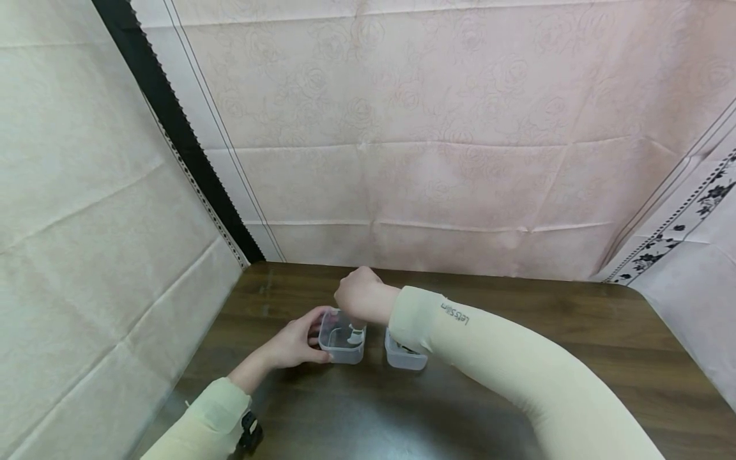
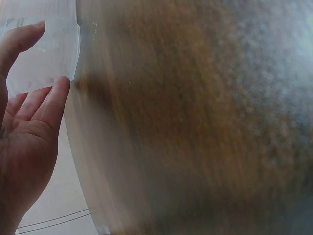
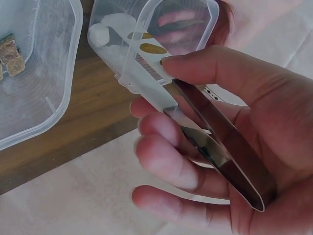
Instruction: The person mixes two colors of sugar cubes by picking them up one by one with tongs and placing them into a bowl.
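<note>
Left hand [image 1: 298, 342] grips clear tub [image 1: 345, 357] — right hand [image 1: 365, 296] holds tongs [image 3: 157, 94] dipped inside

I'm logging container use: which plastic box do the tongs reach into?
The left box in the head view, held by the left hand: the tongs reach inside. The right box, with brown pieces, has none.

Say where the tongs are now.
At the right wrist view's centre, the tongs are in the right grip, white ends inside the clear container the left grip holds.

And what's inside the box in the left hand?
White tips of the tongs. Anything directly beneath them is covered, and whether they grip something I cannot tell.
</note>
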Motion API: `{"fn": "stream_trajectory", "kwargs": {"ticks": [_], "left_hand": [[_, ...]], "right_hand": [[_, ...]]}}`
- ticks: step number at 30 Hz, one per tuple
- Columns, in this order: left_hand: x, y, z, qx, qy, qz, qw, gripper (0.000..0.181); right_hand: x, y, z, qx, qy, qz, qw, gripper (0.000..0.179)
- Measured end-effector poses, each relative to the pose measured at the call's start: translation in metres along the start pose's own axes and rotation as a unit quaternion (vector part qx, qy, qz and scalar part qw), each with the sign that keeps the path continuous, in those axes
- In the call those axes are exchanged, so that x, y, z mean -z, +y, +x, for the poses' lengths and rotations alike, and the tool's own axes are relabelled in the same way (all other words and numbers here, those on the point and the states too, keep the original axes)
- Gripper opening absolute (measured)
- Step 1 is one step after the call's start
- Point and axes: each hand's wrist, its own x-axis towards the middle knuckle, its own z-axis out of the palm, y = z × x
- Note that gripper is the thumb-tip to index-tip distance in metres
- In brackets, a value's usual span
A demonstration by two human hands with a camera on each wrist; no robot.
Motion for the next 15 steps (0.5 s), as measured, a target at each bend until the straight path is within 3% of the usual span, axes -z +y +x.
{"fn": "stream_trajectory", "kwargs": {"ticks": [15], "left_hand": [[0.001, 0.002, 0.0, 0.001, -0.001, 0.009, 1.0, 0.086]], "right_hand": [[0.006, -0.008, 0.014, -0.014, -0.057, -0.002, 0.9983, 0.024]]}}
